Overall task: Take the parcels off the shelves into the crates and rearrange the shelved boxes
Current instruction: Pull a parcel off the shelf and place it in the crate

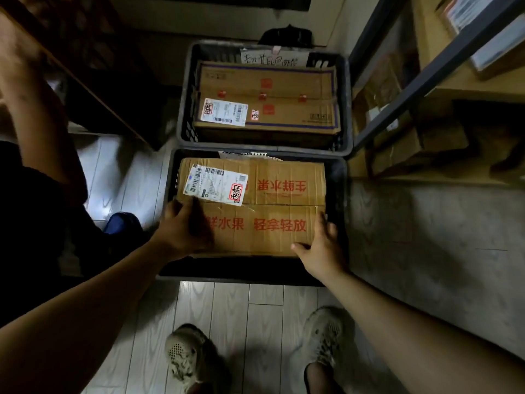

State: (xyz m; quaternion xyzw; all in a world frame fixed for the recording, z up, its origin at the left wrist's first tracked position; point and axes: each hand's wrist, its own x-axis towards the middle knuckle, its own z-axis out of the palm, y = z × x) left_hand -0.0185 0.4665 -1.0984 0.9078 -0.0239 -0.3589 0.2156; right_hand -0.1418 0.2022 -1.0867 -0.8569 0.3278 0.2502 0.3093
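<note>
1. Gripped at its two near corners, the parcel (272, 194) is being held by both hands. The left hand (184, 227) is being wrapped over the left corner with its fingers down the side. The right hand (322, 245) is being clamped round the right corner, thumb along the near edge and fingers against the right face.
2. Closest in, the pale plank floor (255, 314) is being stood on by a pair of worn, perforated shoes (184, 354).
3. And the parcel is being kept flat inside the near crate (241, 270), filling most of it. Whether its weight is being taken by the crate or by the hands cannot be told.
4. Red printed characters are being shown across its top, with a white shipping label (216, 184) at the far left corner.
5. Just beyond, rim against rim, the far crate (345, 103) is being filled by a far box (284, 92) with a purple border.
6. A handwritten paper sign (274, 56) is being propped at that crate's back wall, with a dark bag (287, 35) behind it.
7. On the right, metal shelving (426, 78) is being loaded with more shelved boxes (397, 149). On the left, a second person's arm (25, 89) is being held up above a blue shoe (122, 223).
</note>
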